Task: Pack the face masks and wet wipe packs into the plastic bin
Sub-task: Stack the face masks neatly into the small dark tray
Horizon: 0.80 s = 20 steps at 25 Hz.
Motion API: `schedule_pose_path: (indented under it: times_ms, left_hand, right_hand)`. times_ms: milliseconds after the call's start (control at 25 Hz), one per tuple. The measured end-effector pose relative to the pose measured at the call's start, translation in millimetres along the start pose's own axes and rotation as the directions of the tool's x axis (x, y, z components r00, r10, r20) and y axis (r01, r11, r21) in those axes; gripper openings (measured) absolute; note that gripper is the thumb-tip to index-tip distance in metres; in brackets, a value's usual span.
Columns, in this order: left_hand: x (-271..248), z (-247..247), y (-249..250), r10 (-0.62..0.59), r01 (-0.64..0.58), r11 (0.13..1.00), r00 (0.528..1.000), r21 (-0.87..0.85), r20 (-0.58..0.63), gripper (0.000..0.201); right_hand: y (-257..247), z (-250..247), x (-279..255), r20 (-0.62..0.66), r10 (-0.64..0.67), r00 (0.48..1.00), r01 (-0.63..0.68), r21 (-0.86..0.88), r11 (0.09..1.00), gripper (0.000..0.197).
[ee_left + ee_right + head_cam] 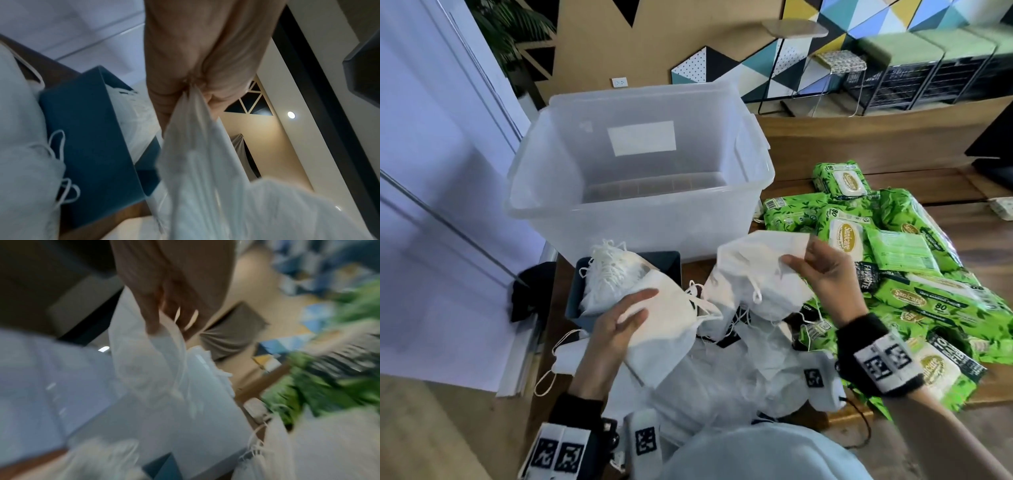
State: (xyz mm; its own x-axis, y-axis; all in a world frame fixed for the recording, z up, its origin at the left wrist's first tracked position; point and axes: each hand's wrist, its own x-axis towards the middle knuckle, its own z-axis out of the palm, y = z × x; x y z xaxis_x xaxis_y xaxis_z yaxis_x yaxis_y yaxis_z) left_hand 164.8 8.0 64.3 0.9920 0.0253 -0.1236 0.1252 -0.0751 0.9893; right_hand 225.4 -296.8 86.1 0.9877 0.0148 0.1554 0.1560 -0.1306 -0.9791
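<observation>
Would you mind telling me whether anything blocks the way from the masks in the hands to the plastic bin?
Nothing visible does. The plastic bin stands open-topped and lidless just beyond the right hand and left hand, each holding face masks.

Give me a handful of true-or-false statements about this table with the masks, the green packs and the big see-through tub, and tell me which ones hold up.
1. The clear plastic bin already has wet wipe packs stacked inside. False: nothing shows inside it in the head view.
2. The left hand holds a bunch of white face masks. True.
3. The right hand grips a green wipe pack. False: it holds another bunch of masks.
4. The green wet wipe packs lie on the table to the right of the bin. True.
5. A small dark blue box in front of the bin holds some masks. True.
</observation>
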Motion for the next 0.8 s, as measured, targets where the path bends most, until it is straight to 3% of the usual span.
schedule_pose_path:
  times_ms: [40,80,120,200,240,280,440,560,720,800]
  left_hand:
    - [1.7,6.3,2.6,-0.003,0.002,1.000,1.000,0.007,0.025,0.025]
    - [3.7,12.2,4.2,-0.019,0.018,1.000,0.999,0.009,0.034,0.026]
    - [5.9,16.7,5.9,-0.043,0.044,0.999,0.998,-0.018,0.033,0.029]
    - [8.5,22.8,7.0,-0.100,0.096,0.986,0.995,-0.137,-0.021,0.031]
    - [8.9,25.9,9.1,-0.127,0.113,0.974,0.990,-0.196,-0.060,0.030]
    - [7.2,27.4,12.5,-0.154,0.126,0.957,0.984,-0.262,-0.091,0.029]
    - [0.8,31.3,19.3,-0.284,0.199,0.804,0.956,-0.561,-0.067,0.026]
    - [-1.3,25.7,13.4,-0.186,0.145,0.875,0.982,-0.462,-0.044,0.053]
    - [-3.6,25.5,13.3,-0.036,0.014,0.921,0.998,-0.390,-0.049,0.068]
    - [-6.5,23.3,13.8,0.052,-0.067,0.943,0.997,-0.327,-0.055,0.064]
  right_hand:
    - [-8.6,15.0,-7.3,0.037,-0.181,0.983,0.184,-0.114,0.976,0.021]
    - [-14.2,30.0,-15.5,0.138,-0.372,0.918,0.395,-0.212,0.894,0.021]
    - [-10.6,42.8,-23.3,0.274,-0.536,0.798,0.599,-0.278,0.751,0.024]
    - [4.4,63.8,-38.5,0.526,-0.646,0.554,0.832,-0.322,0.452,0.030]
    - [11.5,69.6,-43.6,0.592,-0.639,0.492,0.871,-0.332,0.363,0.030]
    - [15.9,73.2,-46.8,0.618,-0.634,0.464,0.886,-0.333,0.323,0.031]
    - [9.1,82.1,-51.4,0.577,-0.657,0.485,0.871,-0.385,0.306,0.035]
    - [3.1,93.1,-51.9,0.573,-0.662,0.484,0.870,-0.395,0.295,0.033]
    - [1.5,104.0,-52.1,0.568,-0.670,0.479,0.866,-0.432,0.253,0.027]
    - [-0.5,108.5,-54.6,0.577,-0.658,0.484,0.866,-0.421,0.268,0.024]
